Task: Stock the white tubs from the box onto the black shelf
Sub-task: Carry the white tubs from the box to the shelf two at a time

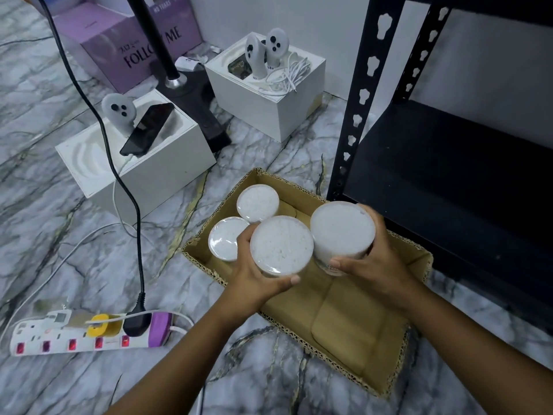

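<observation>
Tubs (282, 245) upright, lids upward

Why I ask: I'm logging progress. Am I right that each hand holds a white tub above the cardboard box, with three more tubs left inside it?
Not quite: the head view shows two tubs left in the cardboard box, not three. The left hand and right hand do each hold a tub above it.

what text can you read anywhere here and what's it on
"FOLLO… ME" on the purple box, the middle hidden by a black pole.
"NO TEARS" on the darker purple box behind it, faint.
Small print above "FOLLO": too blurred.
Label on the tub in the right hand: mostly hidden, unreadable.
</observation>
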Tool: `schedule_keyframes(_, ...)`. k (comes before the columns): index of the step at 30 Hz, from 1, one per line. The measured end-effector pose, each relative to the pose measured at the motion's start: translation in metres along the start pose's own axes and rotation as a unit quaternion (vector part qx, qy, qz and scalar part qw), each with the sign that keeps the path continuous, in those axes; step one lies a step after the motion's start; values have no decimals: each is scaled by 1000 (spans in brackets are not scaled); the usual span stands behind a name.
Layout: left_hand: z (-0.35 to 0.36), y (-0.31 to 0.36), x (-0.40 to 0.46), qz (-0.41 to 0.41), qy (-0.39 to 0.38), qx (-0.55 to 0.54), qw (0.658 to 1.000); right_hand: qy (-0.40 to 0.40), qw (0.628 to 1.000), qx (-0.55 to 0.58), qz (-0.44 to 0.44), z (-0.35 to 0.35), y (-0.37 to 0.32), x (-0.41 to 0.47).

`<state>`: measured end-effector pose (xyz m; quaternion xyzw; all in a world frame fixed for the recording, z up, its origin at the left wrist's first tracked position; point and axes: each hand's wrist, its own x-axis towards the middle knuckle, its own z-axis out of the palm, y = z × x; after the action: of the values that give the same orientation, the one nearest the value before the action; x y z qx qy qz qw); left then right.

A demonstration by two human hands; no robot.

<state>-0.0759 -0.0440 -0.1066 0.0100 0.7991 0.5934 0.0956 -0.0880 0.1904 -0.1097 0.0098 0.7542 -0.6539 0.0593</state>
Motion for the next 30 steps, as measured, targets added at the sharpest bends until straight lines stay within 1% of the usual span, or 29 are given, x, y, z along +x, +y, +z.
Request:
schedule_keyframes(4,4,4,-9,-17,9,-39,999,-12,1000,10,-25,1,-4,-6)
schedule_keyframes(10,1,12,-13,-4,-54,-64,996,-8,999,18,-45,-1,-12,-10)
schedule_keyframes(12,0,14,-14,-5,-57,-70,996,1,998,14,-57,-1,-15,-12)
schedule_keyframes(15,-2,17,-13,-16,-32,-71,997,9,998,15,-64,-2,-17,-15)
schedule_keyframes(21,-2,19,-10,1,37,-41,998,13,997,11,-74,-2,-25,-17)
schedule_keyframes(30,-2,27,-8,9,52,-32,998,13,996,3,-90,2,-27,-19)
